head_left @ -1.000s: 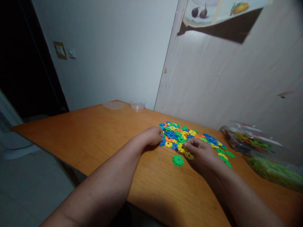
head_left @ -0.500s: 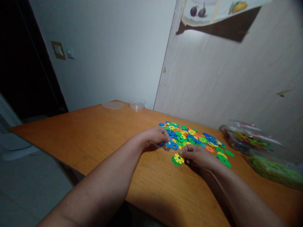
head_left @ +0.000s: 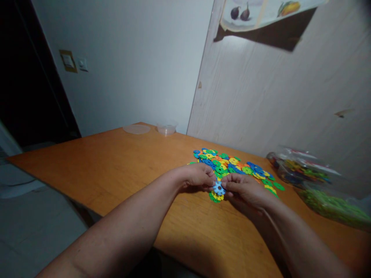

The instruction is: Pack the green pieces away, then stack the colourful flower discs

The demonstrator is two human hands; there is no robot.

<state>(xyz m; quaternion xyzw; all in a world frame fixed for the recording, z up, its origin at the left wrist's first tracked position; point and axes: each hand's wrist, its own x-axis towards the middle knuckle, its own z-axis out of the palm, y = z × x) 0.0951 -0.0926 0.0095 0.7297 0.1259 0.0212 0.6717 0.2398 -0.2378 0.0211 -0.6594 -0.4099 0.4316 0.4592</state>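
Note:
A light blue notched disc [head_left: 219, 188], flower-like with a hole in its middle, is between my two hands. My left hand [head_left: 199, 175] is closed, its thumb and fingers pinching the disc's left edge. On the opposite edge, my right hand [head_left: 239, 187] pinches with thumb and forefinger. Just below the blue disc show green and yellow notched discs [head_left: 216, 198], overlapping; whether they rest on the table or are held by my right hand I cannot tell. Behind both hands spreads a pile of green, blue, yellow and orange discs [head_left: 222, 162], partly hidden by my fingers.
The discs lie on a brown wooden table [head_left: 116, 166]. At its far corner are a clear plastic bowl [head_left: 166, 127] and a flat translucent lid [head_left: 136, 129]. Clear bags of colourful pieces [head_left: 307, 172] and of green pieces [head_left: 333, 202] lie at the right against the wall.
My left hand has moved from the pile's left side rightward to my right hand, bringing the light blue disc. The yellow disc by my right thumb is now partly covered.

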